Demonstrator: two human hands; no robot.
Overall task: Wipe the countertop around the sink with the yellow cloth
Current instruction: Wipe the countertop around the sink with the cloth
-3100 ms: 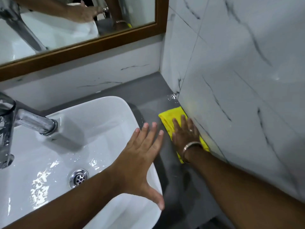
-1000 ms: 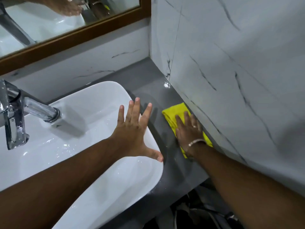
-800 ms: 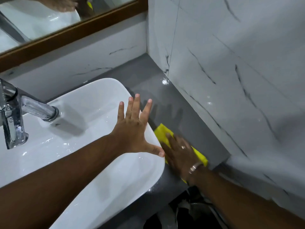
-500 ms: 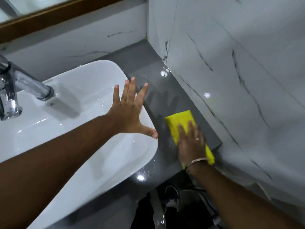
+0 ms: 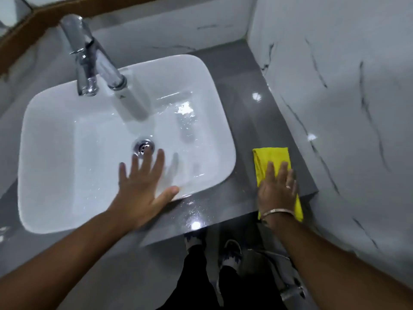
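The yellow cloth (image 5: 271,158) lies folded on the grey countertop (image 5: 248,121), on the strip right of the white sink (image 5: 67,135), near the front edge. My right hand (image 5: 278,190) presses flat on the cloth's near half, and the cloth's near end hangs past the counter's edge. My left hand (image 5: 143,189) hovers with fingers spread over the sink's front rim, holding nothing. Water drops glisten on the counter in front of the sink.
A chrome tap (image 5: 89,59) stands behind the basin, with a drain (image 5: 144,146) in the bowl. A marble-look wall (image 5: 346,97) bounds the counter on the right. A wooden mirror frame (image 5: 33,21) runs along the back. My feet (image 5: 230,253) show below the counter's edge.
My right hand has dragged the cloth from the back by the wall toward the counter's front edge. My left hand has shifted from the sink's right rim to its front rim. My view has tilted downward.
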